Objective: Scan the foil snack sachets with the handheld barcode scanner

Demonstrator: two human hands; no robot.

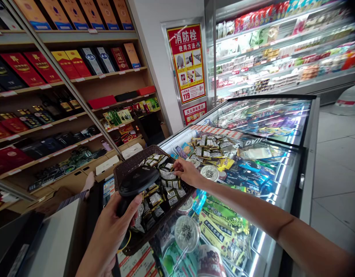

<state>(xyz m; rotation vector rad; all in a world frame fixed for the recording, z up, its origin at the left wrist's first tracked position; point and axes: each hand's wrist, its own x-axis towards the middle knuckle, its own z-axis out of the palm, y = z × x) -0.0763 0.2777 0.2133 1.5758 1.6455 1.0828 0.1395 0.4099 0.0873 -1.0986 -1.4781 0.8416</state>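
My left hand [119, 217] is wrapped round the grip of a black handheld barcode scanner [139, 179], its head over a dark brown woven basket [125, 166]. Inside the basket lie many small black, gold and silver snack packets [154, 198]. At the basket's right side, my right hand [186, 171] pinches the edge of one packet [169, 179] that has a barcode on its face. Beyond that hand, a heap of similar packets [209, 146] lies on the glass of the chest freezer [305, 169].
Frozen goods, including green packs [223, 215], show in the freezer. Clear round tubs [187, 233] stand near the basket. Shelves of boxed bottles [70, 63] are on the left; a lit display fridge [281, 50] is behind. A red poster [187, 63] hangs on the wall.
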